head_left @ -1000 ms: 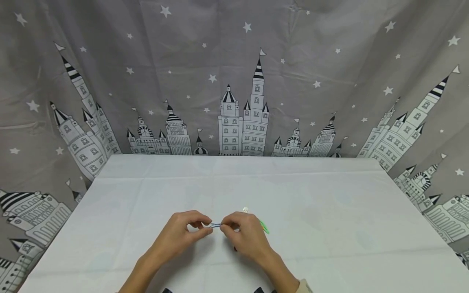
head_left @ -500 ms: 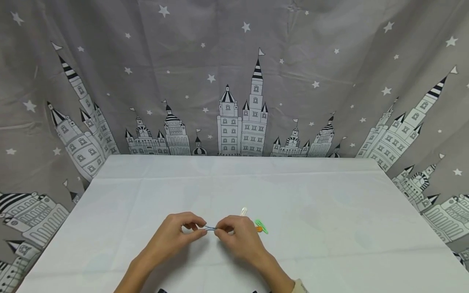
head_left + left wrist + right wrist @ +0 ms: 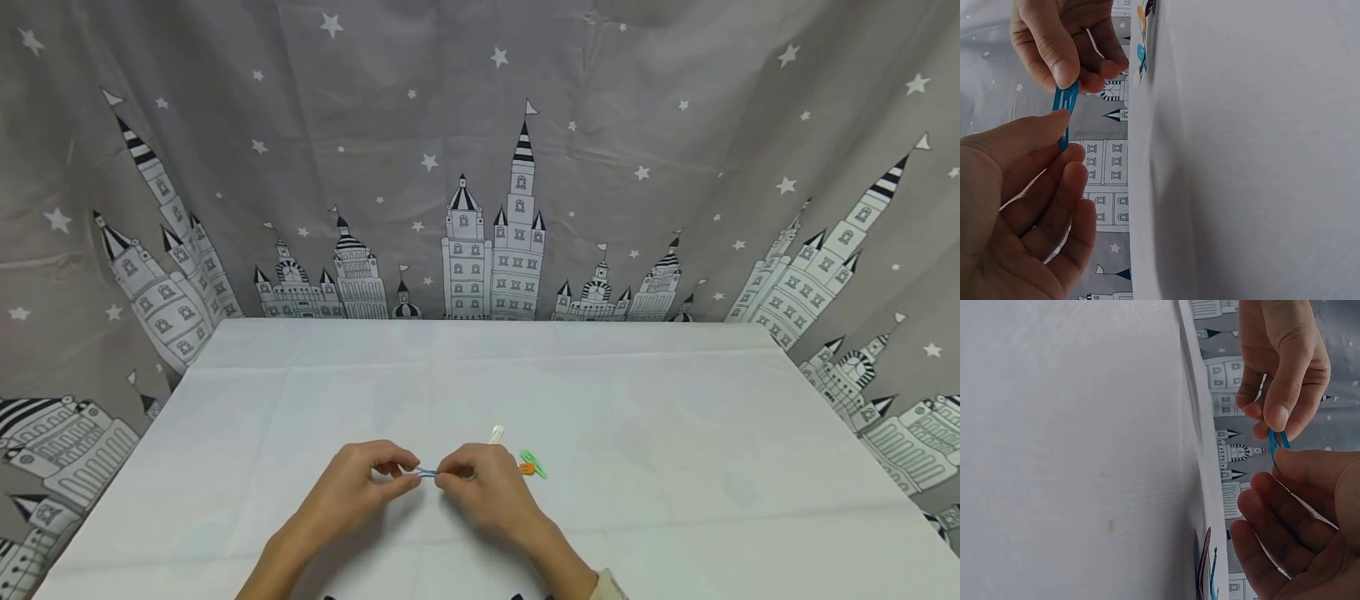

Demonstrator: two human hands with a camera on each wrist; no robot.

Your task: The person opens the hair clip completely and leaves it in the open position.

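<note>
A blue snap hair clip (image 3: 427,472) is held above the white table between both hands, in the middle front of the head view. My left hand (image 3: 360,483) pinches one end between thumb and forefinger. The other end is pinched by my right hand (image 3: 491,487). In the left wrist view the clip's frame (image 3: 1065,100) shows slots between its strips. Fingertips cover both ends. The right wrist view shows a short stretch of the same clip (image 3: 1279,439) between the two thumbs. Toward the left hand its strips spread apart.
Beyond my right hand lie a white hair clip (image 3: 497,434), a green one (image 3: 533,463) and an orange one (image 3: 527,469), partly hidden. A dark clip (image 3: 1204,562) shows at the table edge. A grey castle-print curtain (image 3: 637,108) hangs behind the white table (image 3: 675,417).
Both hands, with the blue hair clip, have shifted slightly left and nearer in the head view. The orange clip has come into sight beside the right hand. Both pinches have stayed.
</note>
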